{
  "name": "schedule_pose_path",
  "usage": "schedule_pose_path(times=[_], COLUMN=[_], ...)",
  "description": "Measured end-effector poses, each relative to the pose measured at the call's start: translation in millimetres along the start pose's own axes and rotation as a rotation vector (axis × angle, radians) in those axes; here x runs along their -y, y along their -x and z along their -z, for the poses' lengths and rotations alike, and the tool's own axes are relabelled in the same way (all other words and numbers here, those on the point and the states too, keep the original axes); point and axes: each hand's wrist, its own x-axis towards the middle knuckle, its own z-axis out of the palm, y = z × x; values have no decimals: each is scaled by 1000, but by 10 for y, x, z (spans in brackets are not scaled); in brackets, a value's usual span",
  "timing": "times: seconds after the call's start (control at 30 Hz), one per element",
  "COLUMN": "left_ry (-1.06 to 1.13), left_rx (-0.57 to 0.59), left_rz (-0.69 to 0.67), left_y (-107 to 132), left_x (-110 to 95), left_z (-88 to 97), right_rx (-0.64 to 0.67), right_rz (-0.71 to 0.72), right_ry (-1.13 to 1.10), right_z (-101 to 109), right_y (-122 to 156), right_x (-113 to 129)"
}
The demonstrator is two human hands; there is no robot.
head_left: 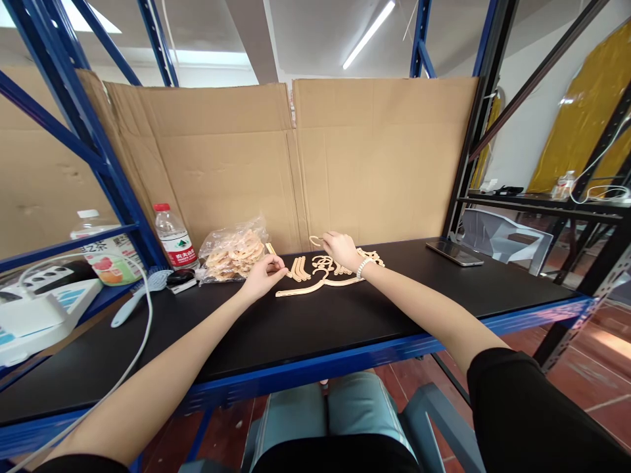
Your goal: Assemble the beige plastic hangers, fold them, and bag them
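Several thin, light wooden cut-out pieces (pixel 323 274) lie on the black tabletop (pixel 345 315) in front of me, some curved, one long and arched. My left hand (pixel 263 272) is closed in a pinch on a small wooden piece beside a few short curved strips (pixel 299 269). My right hand (pixel 341 249) reaches over the pile with fingers curled on a small hooked wooden piece (pixel 314 241). A white bead bracelet (pixel 363 266) is on my right wrist.
A clear plastic bag of more wooden pieces (pixel 233 253) lies left of the pile. A water bottle (pixel 173 238), a drink carton (pixel 106 257), a blue brush (pixel 138 299) and a white cable (pixel 133 355) are at left. A tablet (pixel 454 253) lies at right. Cardboard sheets (pixel 296 157) stand behind.
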Motion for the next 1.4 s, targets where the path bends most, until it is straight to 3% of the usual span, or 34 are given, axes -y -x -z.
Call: schedule_pose_path(times=[0.13,0.3,0.43,0.57,0.8,0.9,1.03,1.4], left_ry=[32,286,448,455,417,349,334,258], left_rx=[-82,-178,-137,-80,-24,13,54,80], left_rz=[33,79,177,206,115,53,14,-43], left_y=[4,15,48,81,124,140,154,167], left_x=[-32,-140,-265,-323,-356,-390,-444,-444], left_z=[-22,-85,-127,-148,-204,-226,-250,-290], right_rx=[-77,-151,-215,-261,-13,144,329,523], right_rz=[-115,-146,-133,-186,-390,-442,-416,-413], right_ry=[-112,-243,-288,-426,-1231,-1455,-1534,-1681], right_z=[-9,88,184,196,140,152,178,258], right_y=[2,68,165,251,412,469,503,550], right_x=[-59,-119,-131,-91,143,230,283,339])
